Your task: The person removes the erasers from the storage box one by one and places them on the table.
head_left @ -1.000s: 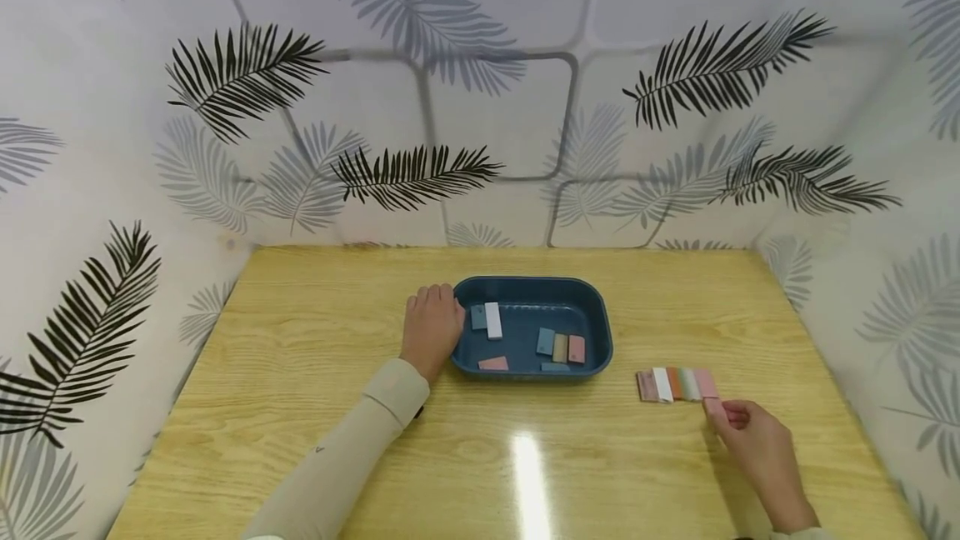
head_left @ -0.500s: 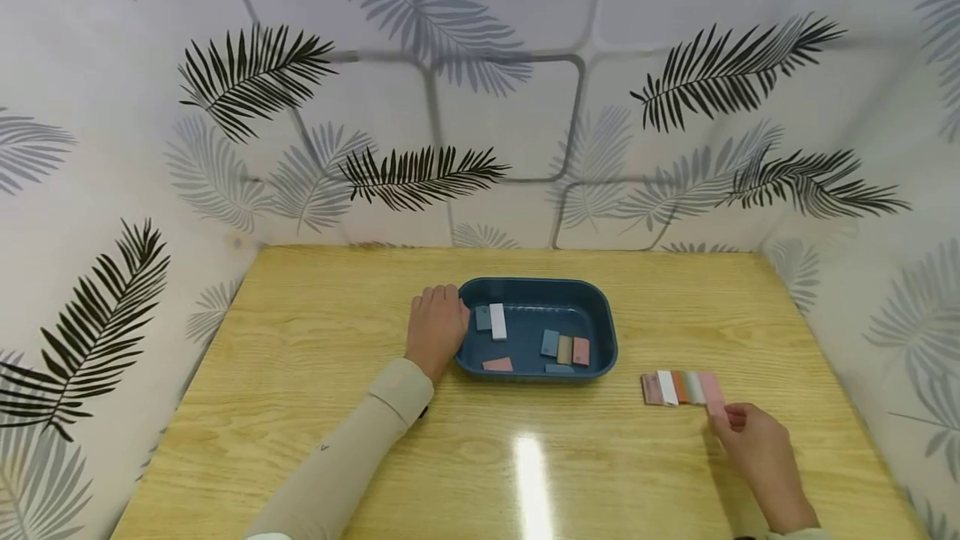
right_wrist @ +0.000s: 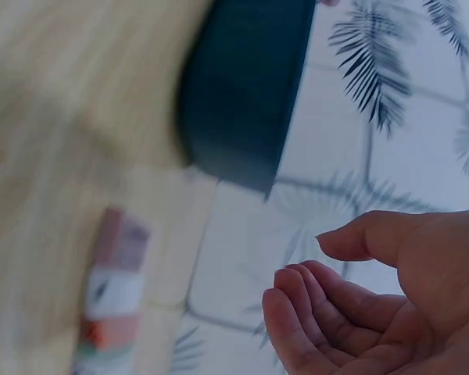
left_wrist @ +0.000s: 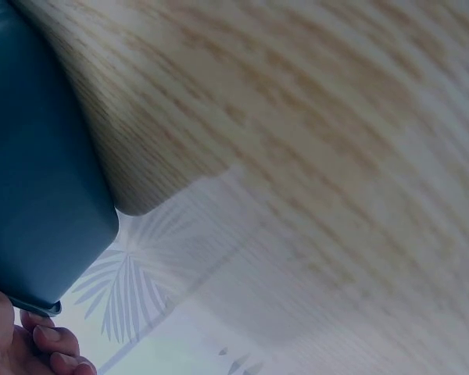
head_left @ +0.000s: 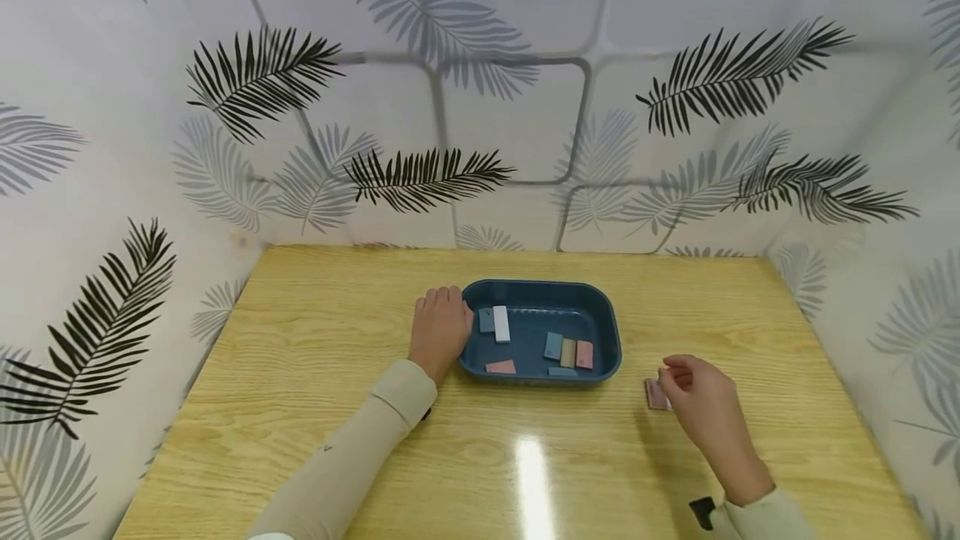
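Observation:
A dark blue rounded tray stands mid-table with several small flat rectangular pieces inside, among them a white piece. My left hand grips the tray's left rim; in the left wrist view, curled fingers show at that rim. My right hand hovers right of the tray, holding nothing. Its thumb and loosely bent fingers stand apart in the right wrist view. Below it a row of flat pieces lies on the table, with a brownish-pink end piece; the head view hides most of that row. An orange piece shows blurred in the right wrist view.
The wooden table runs back to a wall covering with leaf prints, which also lines both sides. A bright light reflection lies on the table's front middle.
My right hand has let go of the pink piece at the row's right end. It has moved left and away from me, over the row. The left hand still holds the tray.

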Action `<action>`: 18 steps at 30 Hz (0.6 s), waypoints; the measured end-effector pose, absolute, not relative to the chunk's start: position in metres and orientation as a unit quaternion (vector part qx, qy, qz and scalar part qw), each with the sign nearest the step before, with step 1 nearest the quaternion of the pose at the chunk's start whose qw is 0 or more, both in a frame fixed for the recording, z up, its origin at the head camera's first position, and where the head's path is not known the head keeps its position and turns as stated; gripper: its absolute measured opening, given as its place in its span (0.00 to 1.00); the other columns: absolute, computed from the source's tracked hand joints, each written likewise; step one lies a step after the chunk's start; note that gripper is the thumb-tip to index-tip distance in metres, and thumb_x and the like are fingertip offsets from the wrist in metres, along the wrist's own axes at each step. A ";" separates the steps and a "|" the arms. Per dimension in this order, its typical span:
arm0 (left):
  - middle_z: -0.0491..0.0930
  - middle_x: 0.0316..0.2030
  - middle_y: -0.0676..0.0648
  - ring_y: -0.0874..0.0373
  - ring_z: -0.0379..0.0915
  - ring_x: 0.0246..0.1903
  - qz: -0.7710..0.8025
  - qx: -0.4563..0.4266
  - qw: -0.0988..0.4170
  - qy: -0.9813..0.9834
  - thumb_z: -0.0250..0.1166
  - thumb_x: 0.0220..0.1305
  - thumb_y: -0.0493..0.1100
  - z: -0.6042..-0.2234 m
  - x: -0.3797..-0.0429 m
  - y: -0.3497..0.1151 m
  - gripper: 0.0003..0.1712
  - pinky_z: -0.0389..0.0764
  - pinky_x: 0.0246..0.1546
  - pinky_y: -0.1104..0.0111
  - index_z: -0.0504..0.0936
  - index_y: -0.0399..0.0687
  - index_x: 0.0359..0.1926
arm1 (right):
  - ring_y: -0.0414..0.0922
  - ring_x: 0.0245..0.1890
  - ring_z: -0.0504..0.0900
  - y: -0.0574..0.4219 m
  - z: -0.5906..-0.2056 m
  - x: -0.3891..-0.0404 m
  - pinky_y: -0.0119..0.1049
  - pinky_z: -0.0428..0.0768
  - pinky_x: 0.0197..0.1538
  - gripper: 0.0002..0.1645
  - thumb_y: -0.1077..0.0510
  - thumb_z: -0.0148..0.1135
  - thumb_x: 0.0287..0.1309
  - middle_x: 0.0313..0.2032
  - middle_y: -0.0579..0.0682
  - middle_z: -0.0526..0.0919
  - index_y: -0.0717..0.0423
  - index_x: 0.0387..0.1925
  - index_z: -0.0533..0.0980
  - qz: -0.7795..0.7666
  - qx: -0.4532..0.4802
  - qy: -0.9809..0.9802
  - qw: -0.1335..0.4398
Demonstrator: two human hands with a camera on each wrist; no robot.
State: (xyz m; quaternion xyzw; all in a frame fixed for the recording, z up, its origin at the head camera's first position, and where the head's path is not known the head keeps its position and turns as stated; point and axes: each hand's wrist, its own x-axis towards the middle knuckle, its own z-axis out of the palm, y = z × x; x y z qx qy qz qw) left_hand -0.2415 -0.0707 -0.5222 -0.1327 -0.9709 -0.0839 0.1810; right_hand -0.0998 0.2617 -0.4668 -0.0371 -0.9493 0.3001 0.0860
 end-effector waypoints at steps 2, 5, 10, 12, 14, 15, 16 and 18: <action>0.72 0.30 0.44 0.50 0.66 0.33 -0.086 -0.133 0.181 -0.971 0.52 0.65 0.44 -0.522 -0.241 -0.070 0.10 0.66 0.36 0.60 0.72 0.40 0.36 | 0.52 0.35 0.81 0.249 -0.461 -0.107 0.46 0.78 0.37 0.16 0.58 0.56 0.60 0.34 0.57 0.81 0.68 0.44 0.77 0.304 -0.022 -0.950 0.070; 0.72 0.29 0.45 0.50 0.66 0.32 -0.084 -0.133 0.181 -0.971 0.52 0.65 0.44 -0.522 -0.240 -0.070 0.10 0.66 0.36 0.60 0.72 0.41 0.36 | 0.51 0.36 0.80 0.233 -0.453 -0.119 0.46 0.77 0.39 0.17 0.58 0.58 0.59 0.35 0.57 0.82 0.68 0.44 0.77 0.299 -0.001 -0.953 0.039; 0.72 0.30 0.44 0.50 0.67 0.33 -0.077 -0.133 0.183 -0.971 0.52 0.66 0.45 -0.521 -0.241 -0.070 0.11 0.66 0.36 0.60 0.73 0.40 0.36 | 0.50 0.36 0.80 0.211 -0.445 -0.140 0.45 0.77 0.40 0.19 0.58 0.59 0.58 0.36 0.57 0.81 0.69 0.45 0.76 0.270 0.019 -0.962 -0.040; 0.72 0.31 0.44 0.50 0.68 0.34 -0.076 -0.132 0.182 -0.971 0.52 0.66 0.45 -0.521 -0.241 -0.070 0.11 0.67 0.37 0.60 0.73 0.40 0.36 | 0.46 0.29 0.78 0.203 -0.443 -0.147 0.43 0.77 0.35 0.17 0.58 0.60 0.57 0.30 0.54 0.80 0.69 0.41 0.77 0.255 0.022 -0.964 -0.073; 0.73 0.31 0.44 0.50 0.68 0.34 -0.077 -0.131 0.181 -0.972 0.52 0.66 0.45 -0.521 -0.241 -0.070 0.11 0.67 0.37 0.60 0.73 0.40 0.36 | 0.43 0.23 0.73 0.195 -0.443 -0.153 0.39 0.73 0.29 0.12 0.58 0.61 0.57 0.23 0.49 0.77 0.65 0.34 0.78 0.239 0.030 -0.966 -0.097; 0.73 0.31 0.44 0.50 0.68 0.34 -0.078 -0.131 0.180 -0.972 0.52 0.66 0.45 -0.522 -0.240 -0.070 0.11 0.67 0.37 0.60 0.73 0.40 0.36 | 0.41 0.19 0.69 0.192 -0.444 -0.156 0.37 0.69 0.25 0.10 0.58 0.61 0.57 0.19 0.47 0.72 0.63 0.28 0.77 0.232 0.034 -0.967 -0.104; 0.73 0.31 0.44 0.50 0.68 0.34 -0.078 -0.131 0.180 -0.972 0.52 0.66 0.44 -0.521 -0.241 -0.070 0.11 0.67 0.37 0.59 0.73 0.40 0.36 | 0.40 0.16 0.64 0.188 -0.445 -0.158 0.35 0.65 0.23 0.11 0.59 0.61 0.57 0.15 0.45 0.67 0.61 0.22 0.75 0.226 0.037 -0.968 -0.108; 0.73 0.31 0.44 0.50 0.68 0.34 -0.078 -0.130 0.178 -0.972 0.52 0.66 0.45 -0.521 -0.240 -0.070 0.11 0.66 0.37 0.60 0.73 0.40 0.36 | 0.40 0.14 0.56 0.182 -0.450 -0.162 0.34 0.58 0.21 0.18 0.61 0.59 0.57 0.12 0.44 0.57 0.56 0.14 0.69 0.213 0.042 -0.971 -0.105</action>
